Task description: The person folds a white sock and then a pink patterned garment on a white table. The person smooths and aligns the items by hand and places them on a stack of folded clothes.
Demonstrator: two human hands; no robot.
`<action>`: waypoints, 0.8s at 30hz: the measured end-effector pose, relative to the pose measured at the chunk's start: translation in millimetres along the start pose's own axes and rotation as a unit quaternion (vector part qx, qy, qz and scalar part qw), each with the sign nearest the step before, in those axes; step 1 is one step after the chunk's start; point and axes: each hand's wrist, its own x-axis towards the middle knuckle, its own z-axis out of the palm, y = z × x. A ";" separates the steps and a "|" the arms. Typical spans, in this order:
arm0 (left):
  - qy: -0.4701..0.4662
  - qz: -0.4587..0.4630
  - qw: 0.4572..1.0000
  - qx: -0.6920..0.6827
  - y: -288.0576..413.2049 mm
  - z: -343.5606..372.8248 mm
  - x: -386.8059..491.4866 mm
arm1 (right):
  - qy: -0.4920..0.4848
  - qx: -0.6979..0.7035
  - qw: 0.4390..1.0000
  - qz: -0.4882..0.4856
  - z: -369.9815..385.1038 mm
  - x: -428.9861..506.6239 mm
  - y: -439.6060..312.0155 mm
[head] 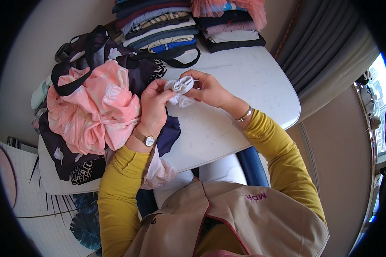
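Above the white tabletop, a bunched pair of white socks point(181, 86) is held between both hands. The thumb and fingers of my left hand point(155, 107) pinch its left side. My right hand point(209, 88) grips the right side with thumb and fingers. Close beside my left wrist lies a crumpled pink cloth with a pale leaf print point(96, 109), on a dark bag with black handles and white rabbit prints point(59, 157). A navy cloth point(170, 135) sticks out below my left hand.
Folded clothes form a tall stack point(160, 25) at the table's back, beside a shorter stack point(231, 35) topped with coral tulle. A pale pink cloth point(159, 173) hangs over the white table's point(212, 135) front edge. Grey curtains point(321, 48) hang at the right.
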 end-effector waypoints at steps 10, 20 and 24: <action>0.025 0.097 0.989 0.107 5.2 12.2 -6.4 | 0.092 -0.189 0.976 -0.057 9.0 -4.8 -2.7; -0.018 0.392 0.781 0.485 18.7 31.0 -19.6 | 0.175 -0.265 0.937 -0.143 24.0 -9.6 -4.9; -0.032 0.391 0.777 0.492 16.0 37.3 -18.8 | 0.205 -0.276 0.926 -0.154 16.8 -6.2 -2.6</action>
